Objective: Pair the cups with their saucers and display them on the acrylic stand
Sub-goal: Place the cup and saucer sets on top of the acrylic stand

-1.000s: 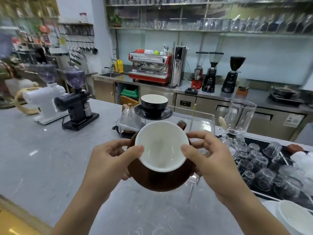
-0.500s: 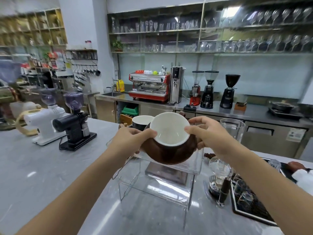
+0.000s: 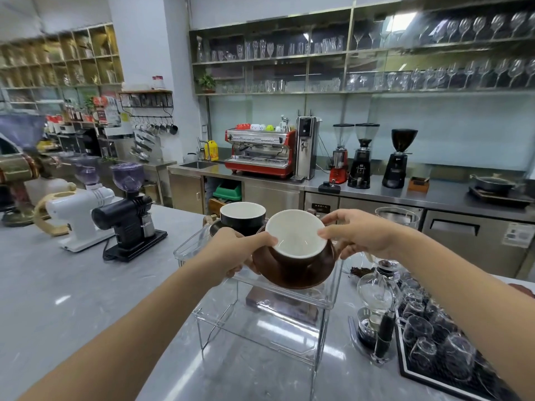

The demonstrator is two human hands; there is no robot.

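Over the acrylic stand (image 3: 330, 296) top tier, our left hand (image 3: 231, 251) and right hand (image 3: 362, 235) gripped the brown saucer (image 3: 292, 273) bearing an empty brown cup (image 3: 295, 235); at ten o'clock sat an empty black cup (image 3: 242, 217).

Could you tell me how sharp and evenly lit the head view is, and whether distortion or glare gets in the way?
In the head view, the brown cup and both hands look sharp; the left shelves smear with blur; wide-angle distortion bends the glass shelving and forearms; ceiling light glares off the grey counter and the acrylic stand, blurring its edges.
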